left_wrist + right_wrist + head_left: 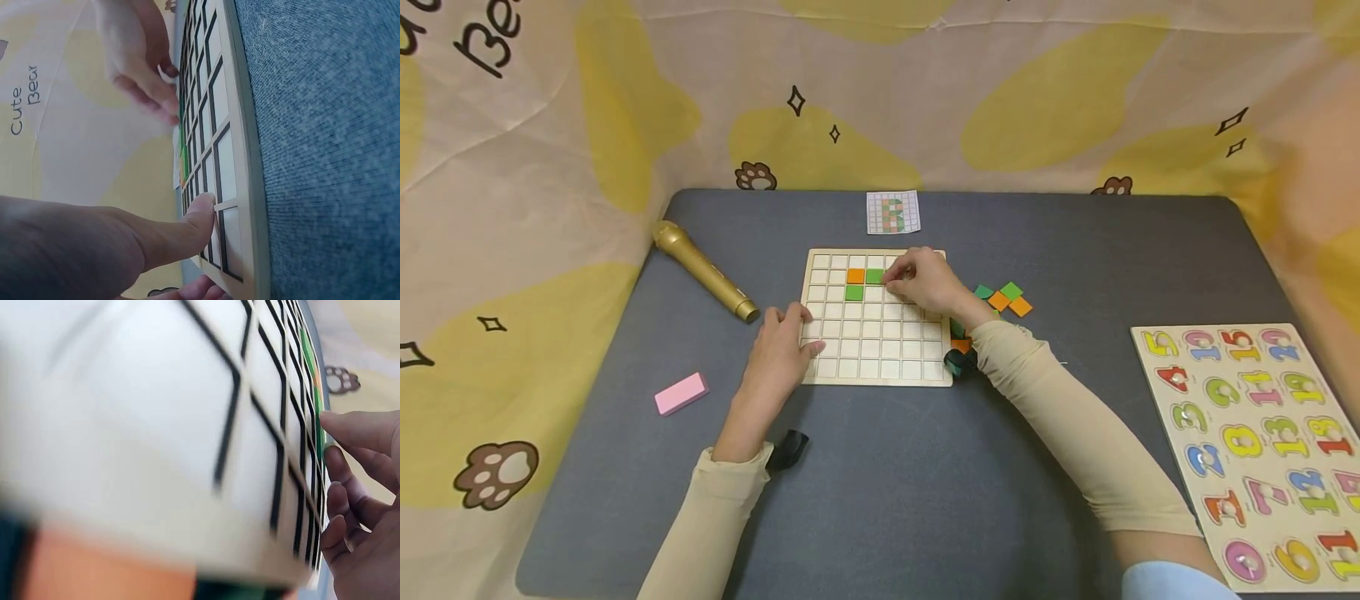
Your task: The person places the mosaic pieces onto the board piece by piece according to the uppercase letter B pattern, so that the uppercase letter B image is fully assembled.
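Right hand (pixel 929 282) partly open, fingertips touching green tile (pixel 874 276)

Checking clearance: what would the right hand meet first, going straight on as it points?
The right hand would likely meet the green tile nearest its fingertips; depth is unclear, so it might pass above.

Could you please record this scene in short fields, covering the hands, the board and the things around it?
Left hand: rests on the left edge of the board
Right hand: fingers at a green tile, grip unclear
Visible on board: two green tiles, one orange tile
Loose tiles: green and orange, right of the board
Behind: pattern card
Left: gold microphone, pink block
Right: number puzzle
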### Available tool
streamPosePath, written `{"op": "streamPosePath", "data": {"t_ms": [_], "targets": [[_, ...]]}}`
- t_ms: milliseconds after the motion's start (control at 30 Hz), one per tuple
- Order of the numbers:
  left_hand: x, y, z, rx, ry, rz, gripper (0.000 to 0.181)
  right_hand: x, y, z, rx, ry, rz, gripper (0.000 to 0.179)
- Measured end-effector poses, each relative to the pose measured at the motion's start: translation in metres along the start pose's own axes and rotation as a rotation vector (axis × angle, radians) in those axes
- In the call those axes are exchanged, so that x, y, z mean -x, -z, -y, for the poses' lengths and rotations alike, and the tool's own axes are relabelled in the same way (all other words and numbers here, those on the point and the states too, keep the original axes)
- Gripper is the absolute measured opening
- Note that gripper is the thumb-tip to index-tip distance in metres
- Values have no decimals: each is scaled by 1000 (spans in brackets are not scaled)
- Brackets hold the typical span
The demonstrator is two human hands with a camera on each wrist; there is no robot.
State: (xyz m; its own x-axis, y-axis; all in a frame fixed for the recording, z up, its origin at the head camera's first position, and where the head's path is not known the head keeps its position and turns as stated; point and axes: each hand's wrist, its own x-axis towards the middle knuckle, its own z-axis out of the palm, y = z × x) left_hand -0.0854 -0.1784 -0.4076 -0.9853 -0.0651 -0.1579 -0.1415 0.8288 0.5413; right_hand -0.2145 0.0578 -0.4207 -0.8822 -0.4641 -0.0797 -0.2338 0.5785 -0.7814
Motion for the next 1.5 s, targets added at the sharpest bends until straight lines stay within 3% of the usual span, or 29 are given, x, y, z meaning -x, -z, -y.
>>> {"op": "streamPosePath", "data": {"t_ms": [467,667,1100,1267,1500], "targets": [[0,-1,0,-5,-4,-1,41,29,62,-51,32,-122,-3,16],[0,-1,0,-9,-4,5,41,41,80,-61,69,-149,53,20],[1,0,-2,-8,4,6,41,40,75,-60,103,-143,91,22],[1,1,-2,-9,5,6,40,39,76,-57,61,-139,84,17],[0,0,-2,-6,7,1,41,39,75,-53,-75,-129,11,15]]}}
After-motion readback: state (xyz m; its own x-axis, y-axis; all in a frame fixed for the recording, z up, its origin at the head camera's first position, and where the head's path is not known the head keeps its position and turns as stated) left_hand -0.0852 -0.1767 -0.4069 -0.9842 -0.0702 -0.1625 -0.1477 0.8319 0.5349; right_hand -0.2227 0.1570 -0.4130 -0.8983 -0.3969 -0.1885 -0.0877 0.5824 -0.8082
